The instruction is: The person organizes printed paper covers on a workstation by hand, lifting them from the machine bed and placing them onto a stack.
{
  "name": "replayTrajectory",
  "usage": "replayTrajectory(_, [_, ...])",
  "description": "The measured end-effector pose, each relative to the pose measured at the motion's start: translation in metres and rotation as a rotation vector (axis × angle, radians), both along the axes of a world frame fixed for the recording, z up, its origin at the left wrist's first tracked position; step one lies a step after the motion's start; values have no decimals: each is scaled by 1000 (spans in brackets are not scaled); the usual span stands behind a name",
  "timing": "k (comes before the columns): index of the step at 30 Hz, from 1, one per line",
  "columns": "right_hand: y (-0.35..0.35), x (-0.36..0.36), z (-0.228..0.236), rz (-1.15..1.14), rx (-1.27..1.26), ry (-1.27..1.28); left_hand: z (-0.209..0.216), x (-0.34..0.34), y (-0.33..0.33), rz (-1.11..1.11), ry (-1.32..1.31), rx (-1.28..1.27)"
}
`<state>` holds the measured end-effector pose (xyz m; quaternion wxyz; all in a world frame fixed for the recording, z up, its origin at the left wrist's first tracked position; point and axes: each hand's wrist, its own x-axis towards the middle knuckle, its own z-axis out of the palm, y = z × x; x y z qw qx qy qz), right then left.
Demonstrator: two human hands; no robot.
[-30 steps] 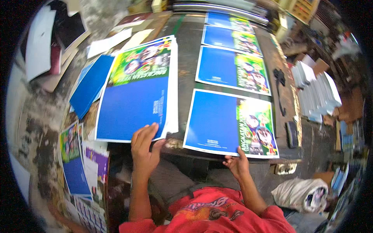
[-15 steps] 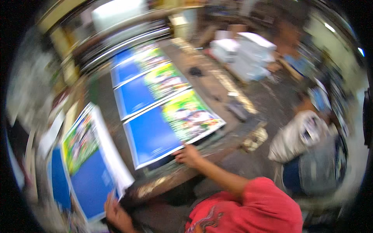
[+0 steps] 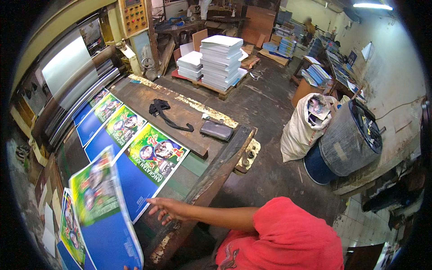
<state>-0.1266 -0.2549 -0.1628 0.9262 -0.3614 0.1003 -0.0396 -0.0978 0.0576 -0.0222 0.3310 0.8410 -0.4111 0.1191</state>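
Note:
Blue printed sheets with colourful green-and-yellow picture halves lie in an overlapping row on the machine's feed table [image 3: 189, 164], running up to its rollers. My right hand [image 3: 168, 210] is beside the edge of the nearest sheet [image 3: 139, 186], fingers spread and holding nothing; whether a fingertip touches the sheet I cannot tell. At the lower left, a similar loose sheet [image 3: 105, 234] stands raised and tilted, its upper part blurred. Only the fingertips of my left hand [image 3: 130, 267] show, at that sheet's bottom edge, closed on it. More printed sheets [image 3: 72, 234] lie beneath it.
Metal rollers [image 3: 85, 105] cross the table's far end, under a control panel [image 3: 134, 17]. A black strap [image 3: 166, 114] and dark wallet-like case [image 3: 217, 129] lie on the table's right side. Beyond stand white paper stacks [image 3: 220, 63], a full sack [image 3: 303, 128] and a blue drum [image 3: 342, 144].
The view has turned toward the right. My left hand has lifted the loose sheet toward the row. My right hand's fingers, earlier at the nearest sheet's edge, are now spread. The row reaches farther into the rollers.

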Motion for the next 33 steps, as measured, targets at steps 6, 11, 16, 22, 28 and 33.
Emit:
replayTrajectory(6, [10,-22,14,126,-102,48,-2,6,-17,-92,-336,316])
replayTrajectory(11, [18,-78,-26,76,107,277,-31,18,2,339,-27,156])
replayTrajectory(16, [38,-127,-49,96,29,466,-47,23,10,404,-33,168])
replayTrajectory(22, [52,-130,-49,89,27,498,-29,12,19,460,16,76])
replayTrajectory(28, [36,-94,-41,42,73,475,-16,11,27,448,254,-91])
replayTrajectory(33, [30,-71,-44,-68,60,445,-17,17,31,648,655,-994])
